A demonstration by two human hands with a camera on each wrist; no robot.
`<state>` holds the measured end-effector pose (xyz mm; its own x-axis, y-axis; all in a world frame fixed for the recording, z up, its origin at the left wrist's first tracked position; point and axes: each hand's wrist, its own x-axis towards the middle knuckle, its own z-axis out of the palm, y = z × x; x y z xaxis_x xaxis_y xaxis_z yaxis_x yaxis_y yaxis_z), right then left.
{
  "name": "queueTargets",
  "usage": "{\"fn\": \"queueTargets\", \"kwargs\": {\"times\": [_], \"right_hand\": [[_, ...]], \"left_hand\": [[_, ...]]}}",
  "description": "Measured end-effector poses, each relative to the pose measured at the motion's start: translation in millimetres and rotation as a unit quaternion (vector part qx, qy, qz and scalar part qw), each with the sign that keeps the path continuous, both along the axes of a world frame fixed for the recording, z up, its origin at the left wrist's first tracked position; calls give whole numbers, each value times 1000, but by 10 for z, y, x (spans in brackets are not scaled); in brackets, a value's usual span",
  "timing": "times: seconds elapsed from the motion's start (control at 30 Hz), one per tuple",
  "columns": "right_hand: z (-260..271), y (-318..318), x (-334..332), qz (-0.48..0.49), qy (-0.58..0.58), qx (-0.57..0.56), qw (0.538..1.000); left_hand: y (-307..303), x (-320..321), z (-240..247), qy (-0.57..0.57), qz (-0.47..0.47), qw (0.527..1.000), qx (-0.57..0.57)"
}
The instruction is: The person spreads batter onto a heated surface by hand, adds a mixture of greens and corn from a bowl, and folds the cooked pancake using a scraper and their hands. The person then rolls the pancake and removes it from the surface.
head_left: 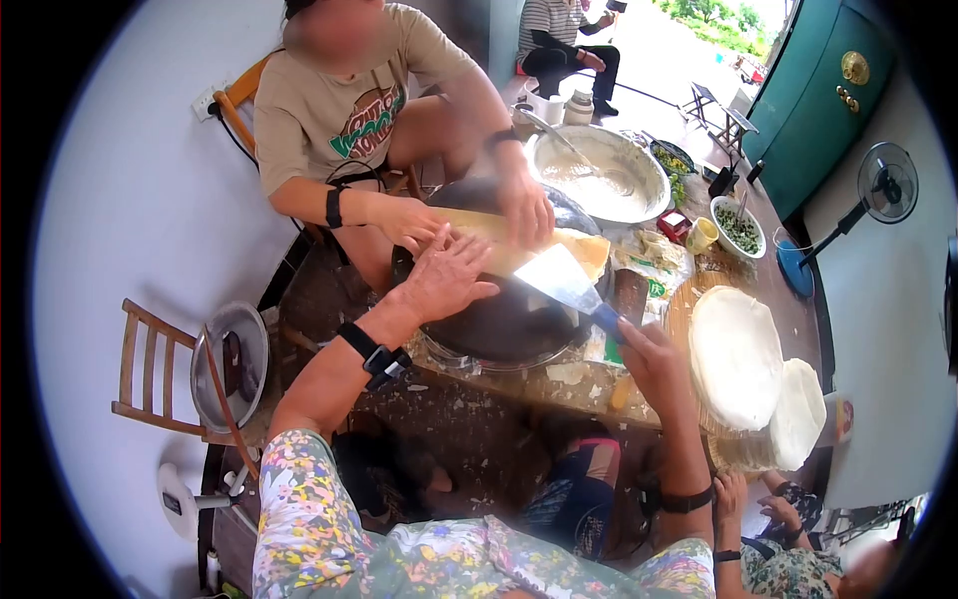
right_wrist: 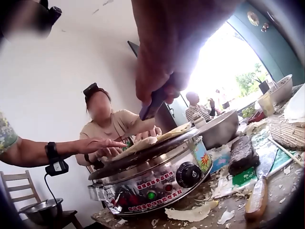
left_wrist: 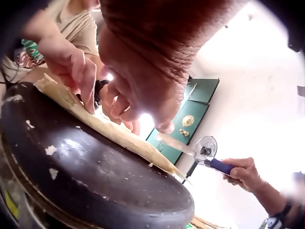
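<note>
A folded flatbread [head_left: 589, 252] lies across the dark round griddle [head_left: 496, 334]. My left hand [head_left: 446, 277] reaches over the griddle with fingers spread, its fingertips at the flatbread's near edge. In the left wrist view, the flatbread [left_wrist: 102, 125] shows as a long folded strip under the hands. My right hand [head_left: 656, 367] grips the blue handle of a wide metal scraper [head_left: 559, 278]. The scraper's blade overlaps the flatbread's right part in the head view. Across the griddle, another person's hands [head_left: 526, 205] also work at the flatbread.
Right of the griddle lie stacked pale flatbreads [head_left: 736, 349]. A large bowl of batter [head_left: 639, 195] and a bowl of chopped greens [head_left: 738, 232] stand behind. A dark block [right_wrist: 243, 155] and a wooden-handled scraper [right_wrist: 257, 198] lie beside the griddle. A fan [head_left: 886, 185] stands far right.
</note>
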<state>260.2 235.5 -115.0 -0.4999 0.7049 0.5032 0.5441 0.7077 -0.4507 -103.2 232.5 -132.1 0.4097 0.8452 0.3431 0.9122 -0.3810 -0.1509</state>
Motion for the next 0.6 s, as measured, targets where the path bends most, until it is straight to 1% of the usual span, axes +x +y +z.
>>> {"fn": "queueTargets", "kwargs": {"times": [0.03, 0.1, 0.17, 0.2, 0.27, 0.3, 0.37, 0.4, 0.43, 0.47, 0.5, 0.53, 0.57, 0.6], "right_hand": [[68, 1, -76, 0, -29, -1, 1000], [-13, 58, -163, 5, -56, -2, 998], [-112, 99, -227, -6, -86, -9, 996], [-134, 103, -238, -10, -90, -14, 996], [-132, 96, -254, -17, -98, -23, 995], [-91, 69, -254, -20, -86, -31, 996], [43, 11, -234, -29, -61, -43, 997], [116, -67, -258, -45, -10, -63, 997], [172, -224, -309, -59, 39, -86, 994], [190, -375, -372, -75, 88, -108, 987], [166, -506, -449, -74, 123, -143, 979], [93, -610, -528, -68, 162, -167, 970], [14, -692, -634, -63, 183, -164, 967], [-40, -767, -737, -58, 204, -162, 964]], "left_hand": [[1, -16, -2, 2, 0, 1000, 5], [6, -37, 6, -2, -4, 1000, 18], [35, -34, 18, 2, -1, 1000, -10], [43, -31, 16, 2, 0, 1000, -25], [52, -50, -6, -5, -8, 1000, 0], [37, -33, 68, -8, -13, 1000, 14], [-76, 78, 158, -56, 33, 995, 69], [-209, 201, 265, -82, 56, 990, 96], [-455, 439, 520, -197, 51, 979, 32], [-605, 597, 440, -334, 34, 941, -48], [-765, 781, 364, -428, -3, 894, -132], [-893, 952, 174, -563, 3, 783, -264], [-1023, 1125, 229, -618, -68, 729, -287], [-1081, 1298, 164, -693, -100, 657, -278]]}}
